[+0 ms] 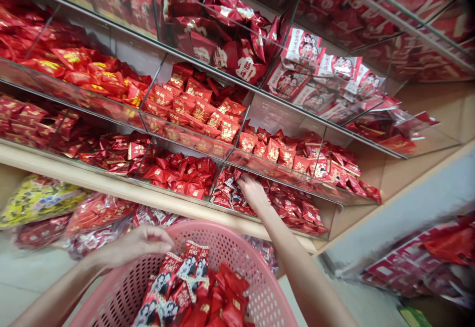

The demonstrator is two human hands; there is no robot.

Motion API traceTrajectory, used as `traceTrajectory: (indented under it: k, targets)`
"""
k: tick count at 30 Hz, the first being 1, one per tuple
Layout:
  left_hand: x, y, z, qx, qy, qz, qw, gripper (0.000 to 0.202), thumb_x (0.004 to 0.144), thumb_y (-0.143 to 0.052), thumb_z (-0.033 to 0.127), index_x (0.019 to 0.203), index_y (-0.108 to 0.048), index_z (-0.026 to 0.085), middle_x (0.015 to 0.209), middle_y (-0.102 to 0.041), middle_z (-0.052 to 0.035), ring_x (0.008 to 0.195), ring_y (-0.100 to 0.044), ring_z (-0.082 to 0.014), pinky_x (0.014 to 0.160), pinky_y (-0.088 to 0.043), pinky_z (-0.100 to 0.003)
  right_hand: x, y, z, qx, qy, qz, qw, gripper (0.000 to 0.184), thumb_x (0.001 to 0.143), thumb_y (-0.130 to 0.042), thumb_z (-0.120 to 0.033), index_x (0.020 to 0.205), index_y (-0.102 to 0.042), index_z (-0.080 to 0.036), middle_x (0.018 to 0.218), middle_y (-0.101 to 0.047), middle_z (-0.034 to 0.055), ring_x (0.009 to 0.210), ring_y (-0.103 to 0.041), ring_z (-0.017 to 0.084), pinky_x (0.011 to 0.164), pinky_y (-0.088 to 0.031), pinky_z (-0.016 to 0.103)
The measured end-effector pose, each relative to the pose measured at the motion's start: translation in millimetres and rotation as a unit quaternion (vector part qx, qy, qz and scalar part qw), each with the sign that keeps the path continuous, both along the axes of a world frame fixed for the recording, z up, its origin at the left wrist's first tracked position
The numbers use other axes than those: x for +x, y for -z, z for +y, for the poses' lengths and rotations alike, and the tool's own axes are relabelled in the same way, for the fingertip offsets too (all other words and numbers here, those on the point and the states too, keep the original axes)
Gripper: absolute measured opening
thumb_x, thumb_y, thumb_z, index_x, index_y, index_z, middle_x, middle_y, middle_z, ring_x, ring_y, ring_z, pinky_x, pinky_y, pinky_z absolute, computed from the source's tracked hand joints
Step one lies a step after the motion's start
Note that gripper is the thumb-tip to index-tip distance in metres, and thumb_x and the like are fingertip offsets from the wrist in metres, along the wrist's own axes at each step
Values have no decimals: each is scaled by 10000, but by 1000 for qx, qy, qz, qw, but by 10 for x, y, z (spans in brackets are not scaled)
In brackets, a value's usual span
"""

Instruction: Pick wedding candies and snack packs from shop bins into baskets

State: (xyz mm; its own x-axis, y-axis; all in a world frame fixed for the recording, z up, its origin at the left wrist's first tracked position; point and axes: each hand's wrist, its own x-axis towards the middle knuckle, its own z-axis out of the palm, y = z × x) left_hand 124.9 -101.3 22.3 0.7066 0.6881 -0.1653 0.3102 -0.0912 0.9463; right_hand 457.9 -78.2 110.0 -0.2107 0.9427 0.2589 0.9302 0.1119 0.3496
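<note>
My left hand [137, 244] grips the far rim of a pink perforated basket [256, 287], fingers curled over the edge. The basket holds several red candy packets [196, 287], some printed with cartoon figures. My right hand [252, 192] reaches up into a clear bin of small red and black candy packets [293, 208] on the lowest display tier, fingers curled down among them. Whether it has hold of any packet is hidden by the back of the hand.
Tiered clear acrylic bins [193, 139] full of red wrapped sweets rise in front of me. Bagged sweets, one yellow bag [37, 198], lie on the shelf below at left. A wooden side wall [426, 168] closes the display at right.
</note>
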Motion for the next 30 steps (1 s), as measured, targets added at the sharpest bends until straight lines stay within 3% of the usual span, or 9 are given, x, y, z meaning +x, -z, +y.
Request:
traceTrajectory:
  k: [8,13,15,16,18,21,23,26,30]
  targets:
    - [-1,-22,-3,-3,3,-8,1000,309,731,-658,483,867,-733,215,896,-721,-15,881,-633,-205,829,-465,-290,184,-104,-261,49,-36,-32,998,178,917,-426,-184,969,-596,-186,1017,-571,94,929,-490,221,752,-358,306]
    - [2,-28,-23,-6,-3,-13,1000,312,722,-669,483,855,-734,209,879,-722,-11,861,-631,-195,816,-461,-283,106,-145,-627,130,-60,191,971,245,936,-377,-255,931,-611,-184,1000,-588,95,926,-505,207,812,-376,315]
    - [10,-30,-36,-4,-4,-14,1000,316,719,-671,482,853,-735,203,872,-723,-13,855,-631,-193,815,-460,-282,-46,-76,-767,139,-63,366,918,226,916,-417,-306,898,-607,-186,945,-613,83,879,-533,198,802,-398,314]
    - [15,-30,-43,-7,-7,-16,1000,319,718,-672,479,856,-736,199,873,-724,-15,854,-630,-191,814,-459,-281,-151,-19,-830,126,-53,466,874,213,894,-456,-341,869,-602,-187,889,-623,71,820,-545,188,761,-412,304]
    - [21,-34,-58,-14,-13,-22,1000,325,716,-677,470,870,-738,191,886,-726,-25,854,-629,-189,810,-457,-278,-404,130,-943,60,-16,657,751,239,825,-546,-414,796,-583,-180,746,-613,39,685,-538,161,652,-419,278]
    - [15,-59,-83,-21,-16,-32,999,335,715,-683,456,902,-737,183,920,-721,-38,868,-620,-190,813,-448,-277,-810,388,-1081,-80,64,812,575,312,702,-672,-456,755,-578,-163,604,-567,-9,544,-463,106,546,-367,232]
    - [6,-86,-96,-17,-5,-46,999,331,729,-671,454,900,-735,178,925,-706,-36,861,-604,-182,803,-437,-268,-1035,540,-1145,-128,97,852,498,345,638,-725,-456,733,-577,-160,579,-563,-22,511,-434,82,512,-335,209]
    - [-2,-114,-106,-3,15,-72,997,312,766,-633,455,802,-717,157,821,-651,-11,772,-552,-149,735,-409,-239,-1257,697,-1198,-142,122,877,442,397,554,-787,-461,706,-584,-155,579,-569,-27,535,-464,77,511,-336,193]
    - [10,-85,-98,-17,4,-81,997,325,745,-655,443,645,-636,135,681,-523,30,665,-455,-113,652,-356,-218,-1395,774,-1234,-147,129,892,408,457,498,-818,-486,726,-610,-149,593,-580,-28,566,-506,81,525,-370,189]
